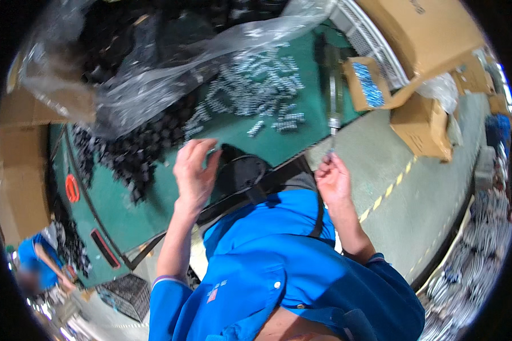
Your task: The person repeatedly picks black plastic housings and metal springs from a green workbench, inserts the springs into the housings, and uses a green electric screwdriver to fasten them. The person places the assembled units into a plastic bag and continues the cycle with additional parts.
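My left hand (192, 173) is over the green table, between a heap of small black parts (133, 162) and a black round fixture (243, 172) at the table's near edge. Its thumb and fingers curl toward each other around a small glint that I cannot make out. My right hand (334, 181) is beyond the table's right edge, fingers pinched just below the tip of an upright screwdriver-like tool (334, 108) with a clear barrel. What those fingertips hold is too small to name. Many small ribbed silver metal pieces (253, 85) lie spread beyond my hands.
Clear plastic sheeting (153, 85) covers black parts at the back. A small carton (355, 85) of bluish metal pieces stands back right, beside a grey crate (375, 42). An orange ring-shaped item (72, 188) lies at left. A co-worker in a blue sleeve (31, 256) is at far left.
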The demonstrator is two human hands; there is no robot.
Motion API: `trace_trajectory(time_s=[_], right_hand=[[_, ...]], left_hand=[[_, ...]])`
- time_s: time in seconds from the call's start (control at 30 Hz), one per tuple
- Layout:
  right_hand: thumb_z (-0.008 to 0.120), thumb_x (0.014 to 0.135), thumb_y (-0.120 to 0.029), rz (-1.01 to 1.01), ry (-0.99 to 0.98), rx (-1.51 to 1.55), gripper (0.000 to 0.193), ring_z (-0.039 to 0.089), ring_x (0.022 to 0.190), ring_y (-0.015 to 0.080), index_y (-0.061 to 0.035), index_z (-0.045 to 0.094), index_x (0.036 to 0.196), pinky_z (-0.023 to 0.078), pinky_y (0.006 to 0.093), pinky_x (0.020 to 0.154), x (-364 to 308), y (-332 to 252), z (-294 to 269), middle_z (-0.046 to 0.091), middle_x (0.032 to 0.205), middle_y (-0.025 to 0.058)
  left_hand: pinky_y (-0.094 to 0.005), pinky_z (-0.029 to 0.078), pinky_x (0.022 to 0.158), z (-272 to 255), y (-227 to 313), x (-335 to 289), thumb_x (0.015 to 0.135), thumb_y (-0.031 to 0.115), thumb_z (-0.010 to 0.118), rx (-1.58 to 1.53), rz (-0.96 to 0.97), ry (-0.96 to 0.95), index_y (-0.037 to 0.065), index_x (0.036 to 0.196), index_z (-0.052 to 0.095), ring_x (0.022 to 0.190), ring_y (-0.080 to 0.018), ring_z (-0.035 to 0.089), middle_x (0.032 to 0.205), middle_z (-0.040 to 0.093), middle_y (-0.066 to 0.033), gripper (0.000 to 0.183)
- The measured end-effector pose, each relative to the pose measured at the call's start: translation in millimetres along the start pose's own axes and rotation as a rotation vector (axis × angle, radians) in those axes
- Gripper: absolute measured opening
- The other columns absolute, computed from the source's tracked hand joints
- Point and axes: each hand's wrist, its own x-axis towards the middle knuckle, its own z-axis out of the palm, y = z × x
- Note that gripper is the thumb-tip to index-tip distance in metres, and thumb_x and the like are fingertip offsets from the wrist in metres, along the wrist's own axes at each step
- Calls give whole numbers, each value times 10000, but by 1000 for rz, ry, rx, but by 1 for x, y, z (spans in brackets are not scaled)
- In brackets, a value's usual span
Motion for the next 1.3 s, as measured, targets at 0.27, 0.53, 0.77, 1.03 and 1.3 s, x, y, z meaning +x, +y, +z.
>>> trace_trajectory(time_s=[0.27, 0.53, 0.77, 1.03, 1.3], right_hand=[[642, 947, -204, -250, -43, -335, 190, 587, 748, 151, -48, 624, 1053, 467, 276, 603, 1, -9, -5, 628, 894, 49], [582, 951, -49, -1072, -139, -917, 226, 645, 886, 184, 29, 605, 1162, 520, 256, 672, -8, -37, 33, 645, 1053, 117], [715, 798, 34, -1124, -1147, -1347, 139, 648, 769, 230, 44, 678, 932, 515, 308, 681, 15, 60, 218, 655, 873, 142], [609, 803, -18, -1289, -1480, -2059, 192, 644, 914, 273, -87, 679, 968, 553, 424, 705, 72, 168, 272, 601, 953, 71], [648, 749, 19, -1009, -1535, -1729, 358, 638, 763, 225, -44, 645, 1102, 537, 347, 651, 72, 134, 266, 595, 1008, 99]], left_hand=[[-373, 504, 739, 1, -1, 3, 736, 23, 770, -13, 0, 15, 57, 977, 692, 862, -292, 640, 923, 670, -101, 255], [-396, 493, 727, 22, 2, 5, 726, 52, 750, 94, 152, 40, 82, 936, 683, 829, -273, 612, 858, 621, -64, 223], [-418, 485, 734, 20, 6, -8, 809, 100, 704, -132, -139, 26, 57, 974, 664, 879, -308, 567, 929, 549, -116, 175], [-424, 494, 781, 25, 1, -17, 844, 147, 696, -257, -164, 60, 41, 1021, 664, 904, -326, 573, 931, 569, -136, 209], [-425, 499, 829, 30, -2, -20, 841, 178, 709, -292, -198, 68, 29, 1069, 655, 966, -332, 595, 1016, 605, -131, 278]])
